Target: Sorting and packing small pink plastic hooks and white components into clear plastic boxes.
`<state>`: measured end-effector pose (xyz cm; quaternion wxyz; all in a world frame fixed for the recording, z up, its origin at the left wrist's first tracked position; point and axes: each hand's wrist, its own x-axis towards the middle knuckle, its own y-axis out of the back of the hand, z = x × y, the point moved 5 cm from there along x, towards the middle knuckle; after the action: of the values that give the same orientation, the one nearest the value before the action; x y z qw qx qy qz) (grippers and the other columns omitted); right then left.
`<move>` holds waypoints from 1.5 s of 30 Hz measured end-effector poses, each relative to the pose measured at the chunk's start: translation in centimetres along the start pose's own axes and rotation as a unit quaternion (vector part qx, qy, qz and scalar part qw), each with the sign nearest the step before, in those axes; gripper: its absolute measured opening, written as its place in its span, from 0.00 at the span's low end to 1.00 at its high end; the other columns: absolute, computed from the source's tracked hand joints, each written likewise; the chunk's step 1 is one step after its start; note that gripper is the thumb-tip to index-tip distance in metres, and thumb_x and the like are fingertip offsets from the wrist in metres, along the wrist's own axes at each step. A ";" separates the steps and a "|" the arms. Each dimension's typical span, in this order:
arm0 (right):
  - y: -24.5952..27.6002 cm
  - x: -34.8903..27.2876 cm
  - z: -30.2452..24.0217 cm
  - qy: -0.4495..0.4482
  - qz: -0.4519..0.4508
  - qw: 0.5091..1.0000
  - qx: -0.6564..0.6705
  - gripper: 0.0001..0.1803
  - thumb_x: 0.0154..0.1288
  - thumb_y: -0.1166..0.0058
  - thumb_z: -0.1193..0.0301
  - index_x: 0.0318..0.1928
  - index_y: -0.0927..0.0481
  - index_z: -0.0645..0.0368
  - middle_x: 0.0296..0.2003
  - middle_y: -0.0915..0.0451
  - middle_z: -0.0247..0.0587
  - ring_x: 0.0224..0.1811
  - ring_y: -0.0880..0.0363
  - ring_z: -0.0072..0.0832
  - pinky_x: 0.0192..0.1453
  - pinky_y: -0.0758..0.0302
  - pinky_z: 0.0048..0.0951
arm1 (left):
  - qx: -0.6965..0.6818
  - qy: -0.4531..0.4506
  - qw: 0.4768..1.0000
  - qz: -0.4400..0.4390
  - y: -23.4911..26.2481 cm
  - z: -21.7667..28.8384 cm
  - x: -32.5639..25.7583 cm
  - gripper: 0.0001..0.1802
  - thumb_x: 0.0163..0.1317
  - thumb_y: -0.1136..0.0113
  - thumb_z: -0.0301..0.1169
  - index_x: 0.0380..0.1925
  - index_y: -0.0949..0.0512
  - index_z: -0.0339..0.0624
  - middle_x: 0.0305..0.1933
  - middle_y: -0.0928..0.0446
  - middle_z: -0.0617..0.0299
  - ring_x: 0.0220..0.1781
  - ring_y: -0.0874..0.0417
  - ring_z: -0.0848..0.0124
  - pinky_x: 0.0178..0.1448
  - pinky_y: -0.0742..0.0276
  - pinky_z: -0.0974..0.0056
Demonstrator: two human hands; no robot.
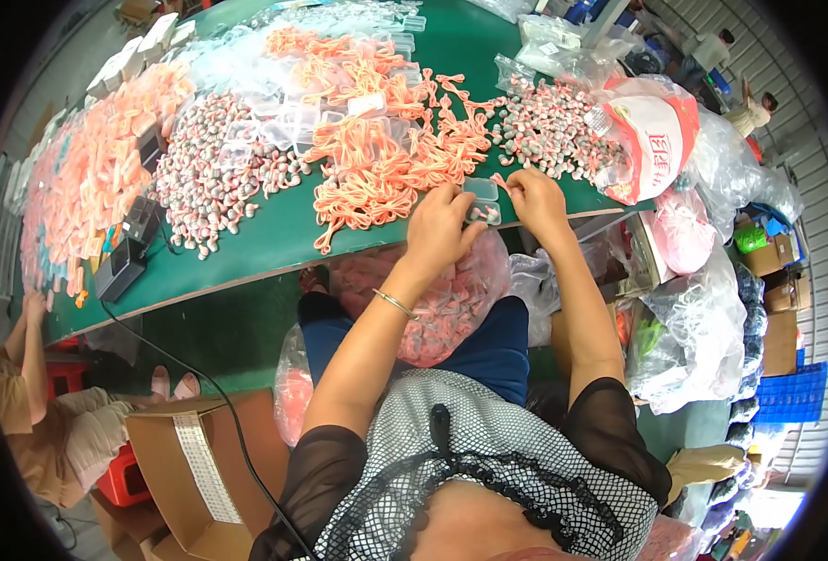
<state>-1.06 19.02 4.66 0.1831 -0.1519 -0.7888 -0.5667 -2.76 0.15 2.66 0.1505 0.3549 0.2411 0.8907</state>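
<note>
At the table's near edge lies a small see-through plastic box (482, 191), its lid folded open, with a pink-and-grey earplug-like piece (484, 213) inside. My left hand (440, 227) grips the box's left side with closed fingers. Just right of the box, my right hand (534, 198) pinches an orange cord (499, 180). Beyond my left hand spreads a heap of bundled orange cords (367, 192). A pile of pink-and-grey pieces (549, 126) lies beyond my right hand, and a similar pile (210, 164) is farther left.
Orange cased items (105, 122) cover the table's far left, near a black device (122, 269) with a cable. More see-through boxes (288, 126) lie behind the cords. A filled plastic bag (451, 304) rests on my lap. Another person's arm (30, 346) is at left, beside a cardboard box (213, 467).
</note>
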 end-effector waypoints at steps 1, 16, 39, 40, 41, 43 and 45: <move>-0.1 0.0 0.3 -0.038 -0.009 0.998 0.039 0.05 0.55 0.41 0.80 0.35 0.17 0.61 0.30 0.21 0.43 0.33 0.19 0.38 0.37 0.23 0.35 | 0.001 0.002 1.000 0.001 0.0 -0.1 0.0 0.22 0.45 0.26 0.34 0.40 0.19 0.38 0.39 0.25 0.55 0.44 0.21 0.56 0.48 0.24 0.55; -0.1 -1.1 -3.5 0.121 -0.014 0.973 0.197 0.07 0.57 0.42 0.83 0.37 0.19 0.62 0.34 0.19 0.42 0.37 0.19 0.35 0.40 0.23 0.31 | -0.036 0.055 0.998 0.003 0.0 -0.3 0.4 0.37 0.43 0.24 0.33 0.55 0.27 0.40 0.40 0.21 0.53 0.46 0.19 0.55 0.48 0.23 0.55; 0.5 -2.8 -3.6 0.140 0.050 0.982 0.116 0.08 0.58 0.41 0.80 0.39 0.17 0.62 0.33 0.22 0.43 0.39 0.24 0.41 0.46 0.26 0.37 | -0.004 0.023 1.000 0.009 0.0 -0.1 -0.1 0.25 0.44 0.25 0.34 0.44 0.20 0.41 0.46 0.24 0.54 0.48 0.20 0.55 0.50 0.23 0.56; 0.6 -2.7 -3.6 0.140 0.050 0.982 0.116 0.08 0.58 0.41 0.80 0.39 0.17 0.62 0.33 0.22 0.43 0.39 0.24 0.41 0.46 0.26 0.37 | -0.004 0.023 1.000 0.009 0.0 -0.2 -0.1 0.25 0.44 0.25 0.34 0.44 0.20 0.41 0.46 0.24 0.54 0.48 0.20 0.55 0.50 0.23 0.56; 0.6 -2.5 -3.5 0.128 0.029 0.985 0.113 0.07 0.57 0.40 0.79 0.38 0.17 0.61 0.33 0.22 0.43 0.38 0.24 0.42 0.45 0.26 0.37 | -0.002 0.013 1.000 0.012 0.0 -0.2 0.0 0.25 0.44 0.25 0.34 0.44 0.20 0.41 0.48 0.24 0.54 0.49 0.20 0.55 0.51 0.23 0.56; 0.9 -1.9 -3.3 0.116 0.008 0.987 0.108 0.06 0.57 0.40 0.78 0.37 0.17 0.61 0.33 0.21 0.42 0.38 0.23 0.42 0.45 0.26 0.37 | -0.001 0.004 1.000 0.015 0.2 0.1 0.0 0.25 0.44 0.25 0.34 0.45 0.20 0.41 0.49 0.23 0.54 0.50 0.20 0.55 0.52 0.23 0.56; 0.5 -0.8 -2.7 0.105 -0.072 0.985 0.120 0.05 0.56 0.39 0.77 0.35 0.16 0.59 0.32 0.20 0.42 0.37 0.23 0.42 0.44 0.26 0.36 | 0.001 0.007 1.000 0.020 0.4 0.4 0.1 0.26 0.44 0.25 0.34 0.45 0.20 0.40 0.50 0.23 0.54 0.51 0.20 0.55 0.54 0.23 0.56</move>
<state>0.18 16.59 5.51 0.2403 -0.0109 -0.8362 -0.4929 -2.65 -0.06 3.20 0.1306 0.3539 0.2361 0.8955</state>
